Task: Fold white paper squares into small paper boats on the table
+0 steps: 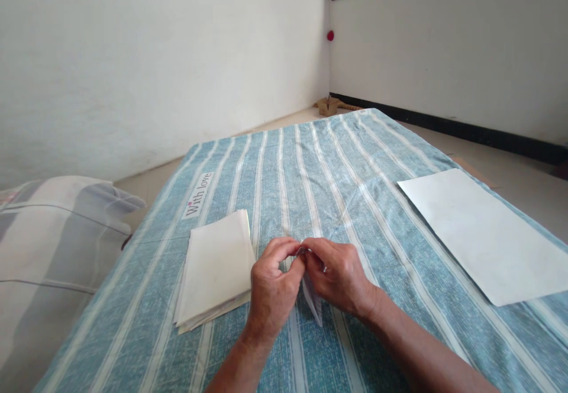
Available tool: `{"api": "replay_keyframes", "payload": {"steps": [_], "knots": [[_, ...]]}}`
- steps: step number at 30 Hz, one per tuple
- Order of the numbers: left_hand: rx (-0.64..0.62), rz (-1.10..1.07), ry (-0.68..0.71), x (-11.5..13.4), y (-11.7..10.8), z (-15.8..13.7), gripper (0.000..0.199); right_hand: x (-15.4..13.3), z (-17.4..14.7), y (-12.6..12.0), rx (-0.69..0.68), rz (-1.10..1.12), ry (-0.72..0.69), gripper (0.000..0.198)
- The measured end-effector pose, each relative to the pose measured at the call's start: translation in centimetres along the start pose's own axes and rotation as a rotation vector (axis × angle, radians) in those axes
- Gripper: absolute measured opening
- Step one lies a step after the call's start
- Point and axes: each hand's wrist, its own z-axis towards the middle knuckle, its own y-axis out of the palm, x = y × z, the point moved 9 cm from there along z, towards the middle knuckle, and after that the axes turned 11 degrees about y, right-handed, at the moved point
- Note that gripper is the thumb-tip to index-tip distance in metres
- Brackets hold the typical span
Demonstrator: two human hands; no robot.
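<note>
My left hand (276,283) and my right hand (338,269) meet at the fingertips, low in the middle of the head view. Both are closed in a pinch on a small piece of folded paper (312,303), whose pale pointed end hangs down between them. My fingers cover its upper part, so its full shape is hidden. Left of my left hand lies a stack of off-white paper sheets (218,263), its edges slightly uneven. Under everything spreads a blue and white striped cloth (270,186).
A large white sheet (486,233) lies on the cloth at the right. Printed lettering (198,195) marks the cloth at the left. Beside it on the left is something draped in grey and white fabric (57,251). A small cardboard box (328,106) stands on the floor near the wall corner.
</note>
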Motion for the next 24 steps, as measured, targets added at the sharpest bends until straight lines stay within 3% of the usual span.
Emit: {"api": "replay_keyframes", "payload": {"steps": [5,16,24], "knots": [[0.040,-0.027,-0.028,-0.6,0.0,-0.2,0.013,-0.2,0.0,-0.1,-0.001,0.002,0.002,0.021],[0.081,0.129,0.149,1.2,-0.5,-0.4,0.013,0.7,0.1,0.3,-0.042,0.072,0.097,0.018],[0.010,0.117,0.179,1.2,0.2,-0.6,0.017,0.2,0.0,0.4,-0.010,0.003,0.057,0.028]]}}
